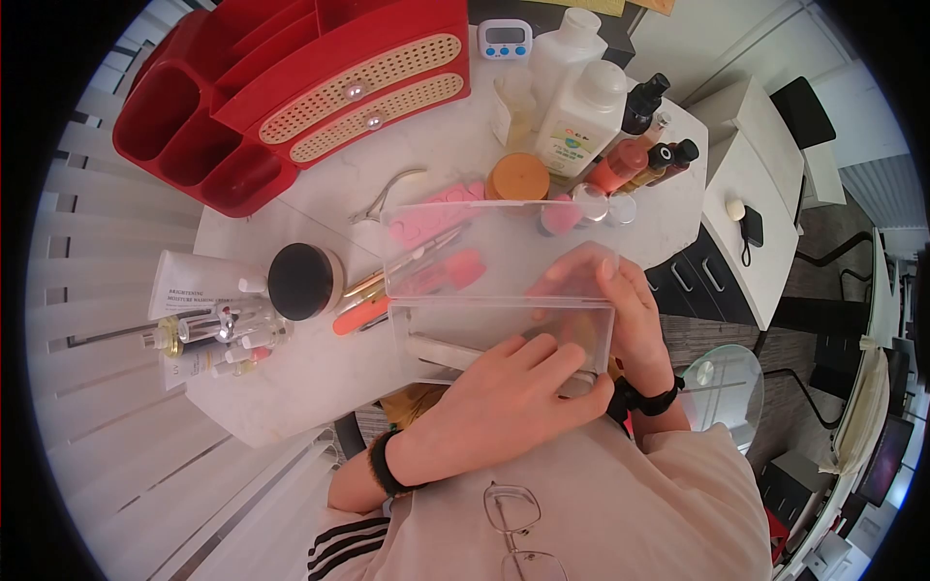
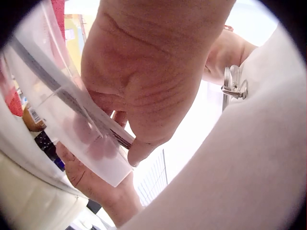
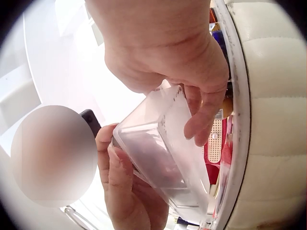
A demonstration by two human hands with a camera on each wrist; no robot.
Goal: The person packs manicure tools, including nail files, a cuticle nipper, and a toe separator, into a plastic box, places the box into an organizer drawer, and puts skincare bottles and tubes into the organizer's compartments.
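a cream short-sleeved top [image 1: 620, 504] with black-and-white stripes [image 1: 349, 542] at the lower left sleeve. a black band [image 1: 383, 463] circles the left wrist, a black strap [image 1: 644, 397] the right. wire-rimmed glasses [image 1: 518, 528] hang at the collar.

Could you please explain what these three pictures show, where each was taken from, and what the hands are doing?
There is no machine here: a person works with two bare hands and wears three cameras. The head view looks down from the head onto a white table. The other two look up from each wrist, very close.

Both hands grip a clear plastic box at the table's near edge: the left hand curls over its near side, the right hand round its right end.

On the table lie a red organiser, white bottles, a small timer, a black-lidded jar, nail nippers and a white tube.
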